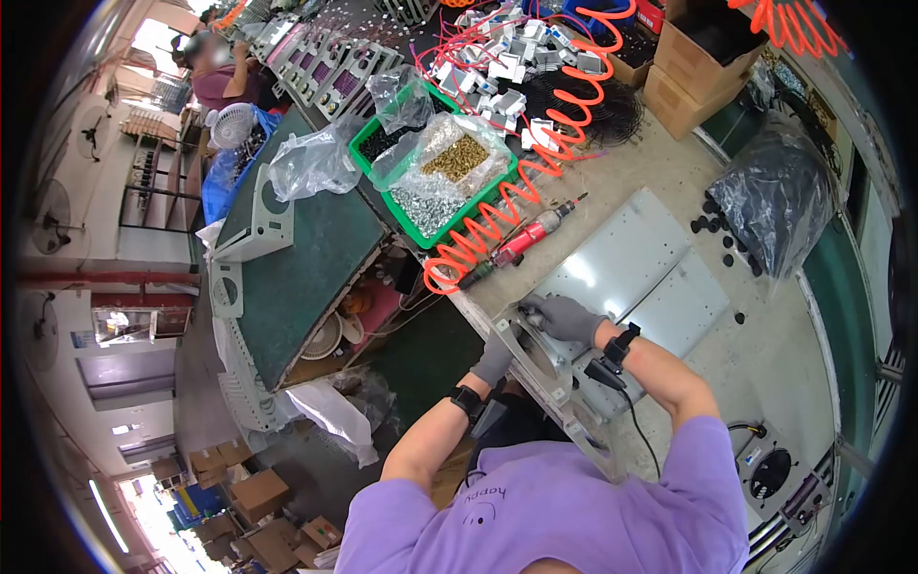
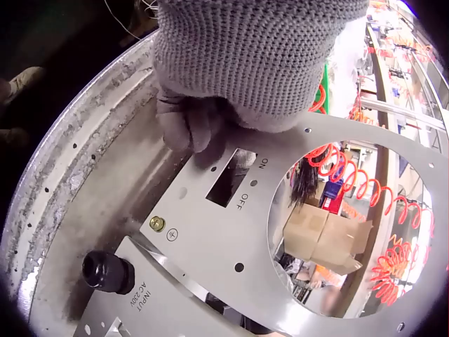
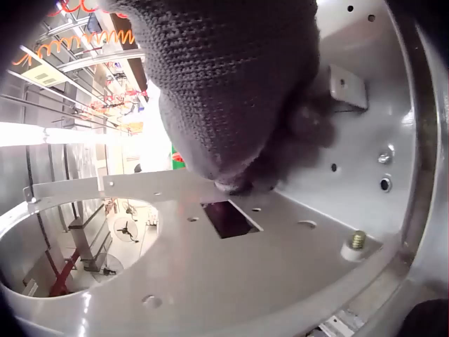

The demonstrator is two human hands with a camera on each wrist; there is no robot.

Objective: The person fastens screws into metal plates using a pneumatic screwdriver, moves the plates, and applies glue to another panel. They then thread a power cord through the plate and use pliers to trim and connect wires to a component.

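Sheet-metal panel [image 2: 207,242], left-wrist view's lower centre: judged light, stiff, slippery; hold by edges. Left hand [image 1: 491,361] and right hand [image 1: 569,319] touch it; fingertips hidden, pinch cannot be told.

Fisheye-bent edges, dark corners; lit tube [image 1: 108,517] glaring.

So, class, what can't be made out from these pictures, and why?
- Right wrist: anything the right hand may hold, hidden by its back.
- Left wrist: rest of the INPUT plate, cut off by the bottom edge.
- Head: any markings on the driver, too small.
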